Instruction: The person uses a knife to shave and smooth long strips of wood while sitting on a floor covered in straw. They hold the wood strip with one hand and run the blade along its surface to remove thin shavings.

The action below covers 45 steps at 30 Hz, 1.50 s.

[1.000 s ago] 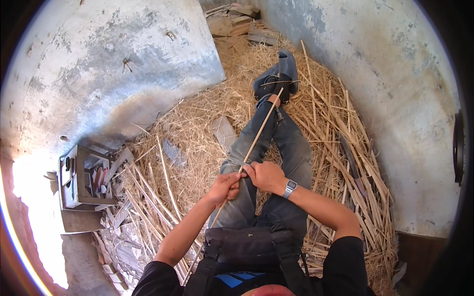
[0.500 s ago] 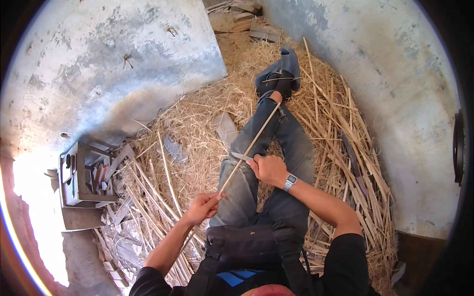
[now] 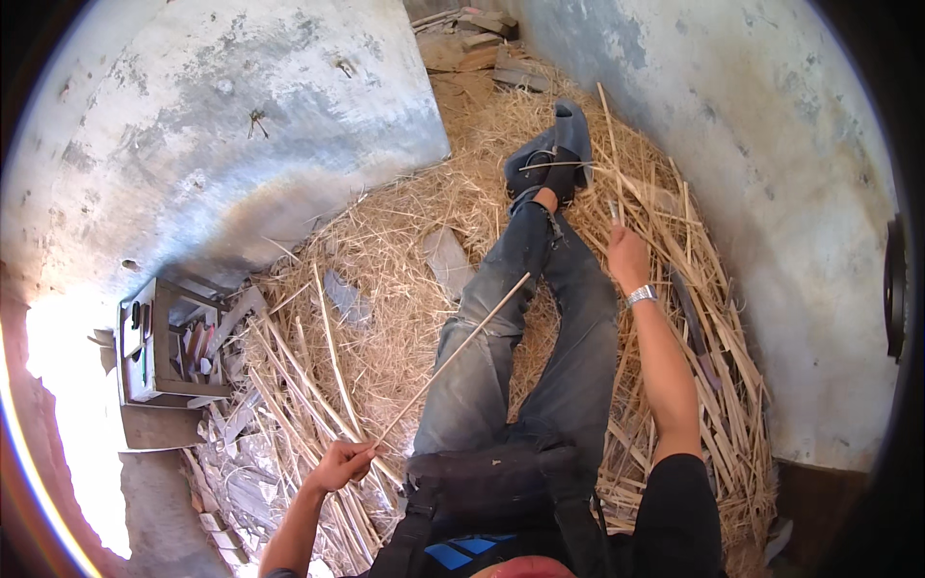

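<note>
- Left hand (image 3: pixel 339 466) is closed around the near end of a long thin cane (image 3: pixel 451 358), which slants up across the lap so its far tip sits over the knee (image 3: pixel 511 289)
- Right hand (image 3: pixel 626 255) is stretched out beside the legs, fingers pinched on a short pale strip (image 3: pixel 613 209) near the dark shoe (image 3: pixel 559 154); how tight that pinch is, I cannot tell
- With only one end gripped, the cane could sag, roll off the thigh and get lost among the loose canes (image 3: pixel 308 405) on the straw (image 3: pixel 405 231)
- A sudden swing of the free tip could jab the leg
- Split edges might cut the bare palm if the cane slides through the fist
- Reaching that far right tilts the body, so balance may go
</note>
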### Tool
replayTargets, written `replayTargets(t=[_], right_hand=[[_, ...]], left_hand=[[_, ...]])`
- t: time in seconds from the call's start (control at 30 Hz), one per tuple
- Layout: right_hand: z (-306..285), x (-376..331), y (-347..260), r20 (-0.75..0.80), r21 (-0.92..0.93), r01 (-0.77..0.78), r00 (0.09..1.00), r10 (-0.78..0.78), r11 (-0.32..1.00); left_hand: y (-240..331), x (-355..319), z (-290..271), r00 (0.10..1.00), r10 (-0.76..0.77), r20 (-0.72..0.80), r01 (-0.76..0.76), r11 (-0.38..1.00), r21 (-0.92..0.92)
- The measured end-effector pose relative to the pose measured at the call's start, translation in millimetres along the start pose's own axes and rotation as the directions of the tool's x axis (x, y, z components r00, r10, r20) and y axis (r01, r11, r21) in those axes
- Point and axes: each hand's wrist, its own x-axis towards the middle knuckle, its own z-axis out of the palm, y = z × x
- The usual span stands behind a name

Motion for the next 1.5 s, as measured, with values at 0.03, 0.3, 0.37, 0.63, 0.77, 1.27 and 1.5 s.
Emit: replayTargets(t=[0.03, 0.3, 0.37, 0.63, 0.77, 1.27, 1.5], right_hand=[[-9, 9, 1, -0.003, 0.090, -0.004, 1.000, 0.004, 0.996], [-29, -8, -65, 0.072, 0.558, -0.135, 0.991, 0.114, 0.819], [-29, -17, -69, 0.155, 0.635, -0.222, 0.975, 0.159, 0.740], [-31, -64, -103, 0.094, 0.697, -0.004, 0.992, -0.087, 0.717], [-31, -96, -126, 0.266, 0.658, 0.029, 0.926, -0.269, 0.752], [42, -57, -123, 0.158, 0.521, 0.011, 0.981, -0.110, 0.853], [29, -102, -136, 0.263, 0.595, 0.045, 0.932, -0.247, 0.802]], left_hand=[[-4, 2, 1, 1.000, 0.006, -0.003, -0.007, 0.999, -0.045], [61, 90, 44, 0.998, 0.058, 0.037, -0.047, 0.964, -0.264], [77, 119, 58, 0.996, 0.067, 0.066, -0.040, 0.939, -0.342], [127, 181, 86, 0.987, 0.117, 0.114, -0.048, 0.873, -0.486], [126, 200, 90, 0.986, 0.118, 0.116, -0.047, 0.870, -0.491], [126, 209, 94, 0.988, 0.109, 0.110, -0.044, 0.880, -0.473], [119, 214, 94, 0.988, 0.133, 0.083, -0.085, 0.901, -0.425]])
